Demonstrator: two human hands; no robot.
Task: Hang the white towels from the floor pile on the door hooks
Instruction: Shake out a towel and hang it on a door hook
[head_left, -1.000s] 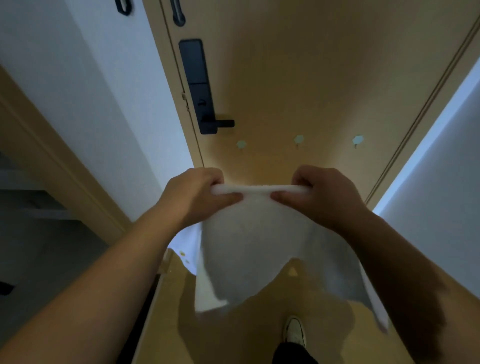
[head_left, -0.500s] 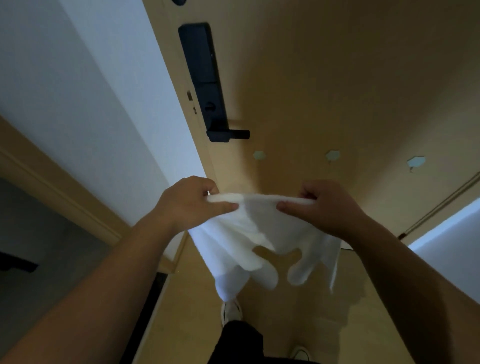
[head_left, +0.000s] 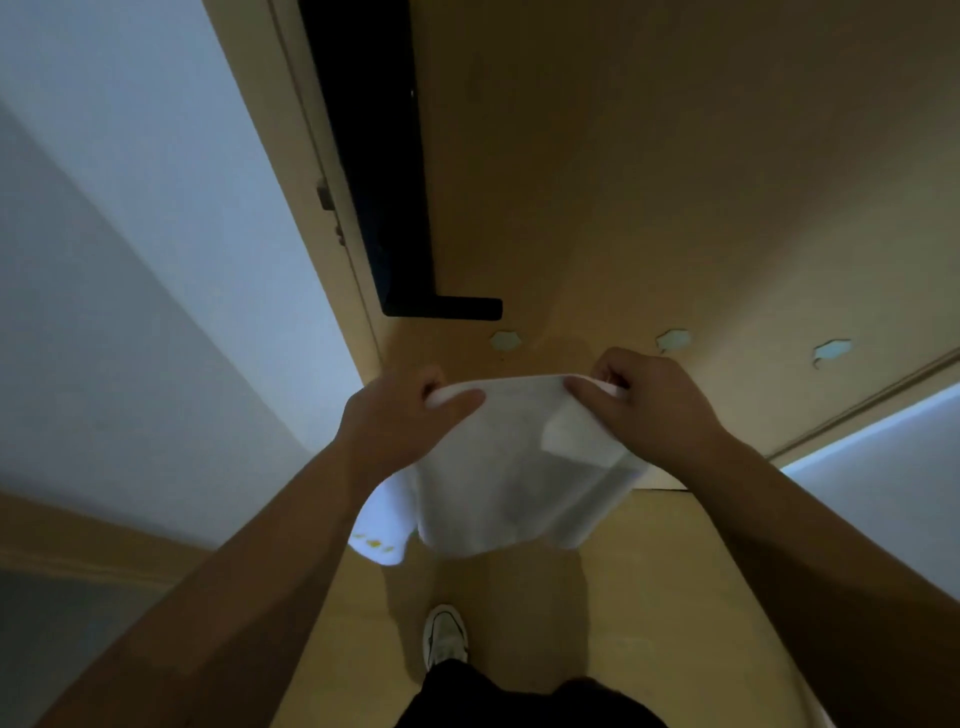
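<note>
Left hand (head_left: 400, 415) and right hand (head_left: 649, 400) each pinch the towel (head_left: 514, 467) by its top hem below the hooks (head_left: 505, 341). Soft, light cloth; it probably hangs best from that hem.

Black lock plate (head_left: 374, 156) cut off at top edge; towel (head_left: 519, 467) hides part of floor pile (head_left: 382, 530).

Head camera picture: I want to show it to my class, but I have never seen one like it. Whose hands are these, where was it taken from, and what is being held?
The camera sits on a person's head, looking forward and down, so both arms are their own. The left hand and right hand pinch the top edge of a white towel, which hangs between them. Ahead is a wooden door with a black handle and three small pale hooks, all bare. One shoe stands on the floor.
</note>
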